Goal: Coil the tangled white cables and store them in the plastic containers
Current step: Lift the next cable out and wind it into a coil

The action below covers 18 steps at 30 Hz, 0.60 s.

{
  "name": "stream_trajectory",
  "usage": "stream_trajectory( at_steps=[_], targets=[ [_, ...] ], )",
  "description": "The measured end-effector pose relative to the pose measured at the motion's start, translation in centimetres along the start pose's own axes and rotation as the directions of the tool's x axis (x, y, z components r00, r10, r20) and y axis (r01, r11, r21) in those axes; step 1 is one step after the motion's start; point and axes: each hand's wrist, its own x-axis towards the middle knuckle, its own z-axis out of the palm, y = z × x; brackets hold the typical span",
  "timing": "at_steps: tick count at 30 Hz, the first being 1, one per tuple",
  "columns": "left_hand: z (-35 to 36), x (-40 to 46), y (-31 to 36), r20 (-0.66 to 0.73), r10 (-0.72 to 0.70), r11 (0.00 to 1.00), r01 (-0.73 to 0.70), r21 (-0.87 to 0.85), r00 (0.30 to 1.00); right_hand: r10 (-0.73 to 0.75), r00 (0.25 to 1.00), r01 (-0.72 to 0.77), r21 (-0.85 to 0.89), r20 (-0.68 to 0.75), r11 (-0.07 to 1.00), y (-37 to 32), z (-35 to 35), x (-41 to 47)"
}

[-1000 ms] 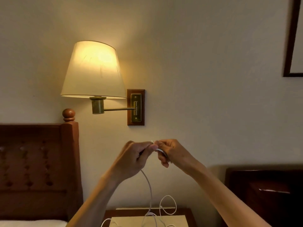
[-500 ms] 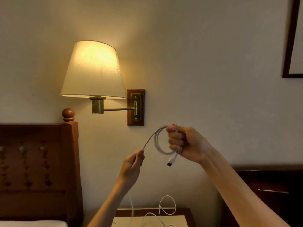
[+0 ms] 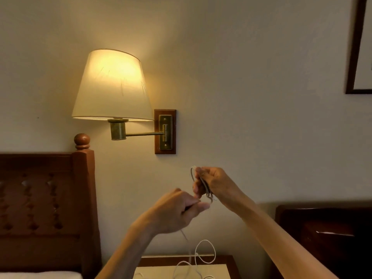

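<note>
Wall of plain cream plaster (image 3: 261, 97) fills most of the view and leaves open air around the raised hands. Dark carved wooden headboard (image 3: 40, 208) stands at the left, cut off by the frame edge, its round-knobbed post just left of the left forearm. Lit wall lamp with a cream fabric shade and brass arm (image 3: 112, 87) hangs above the hands, well clear of them. Dark wooden furniture (image 3: 322, 228) at the lower right is shadowed and hard to make out; a dark picture frame (image 3: 356, 47) is cropped at the top right corner. Wooden bedside table with a pale top (image 3: 181, 266) shows only its back edge at the bottom.

Right hand (image 3: 213, 184) grips a small coil of the thin white cable (image 3: 205, 250), which looks grey in shadow there. Left hand (image 3: 177, 210), just below and beside it, is blurred and pinches the same cable, whose slack drops down to loose loops on the table.
</note>
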Motion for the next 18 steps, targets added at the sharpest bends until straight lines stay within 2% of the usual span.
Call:
stream_trajectory(
  at_steps=[3,6,9,14,18],
  targets=[
    [-1.4,0.0,0.0,-0.168,0.117,0.987,-0.097,0.124,0.979,-0.019,0.998,0.027,-0.145,0.053,0.989,0.4,0.9,-0.6],
    [-2.4,0.0,-1.2,-0.342,0.184,0.953,-0.083,0.29,0.922,0.002,0.994,0.004,-0.063,0.107,0.998,0.5,1.0,-0.9],
    [-2.8,0.0,-2.7,-0.426,0.191,0.932,-0.027,0.362,0.884,0.063,0.987,-0.07,0.044,0.146,0.997,0.1,1.3,-1.1],
    [-2.6,-0.2,-3.8,-0.489,0.177,0.957,-0.034,0.288,0.854,0.13,0.944,-0.192,0.183,0.304,0.964,-0.8,0.6,-1.7],
    [-1.6,-0.2,-4.7,-0.517,0.108,0.982,-0.009,0.191,0.849,0.187,0.906,-0.323,0.335,0.381,0.885,-1.0,0.0,-1.9]
  ],
)
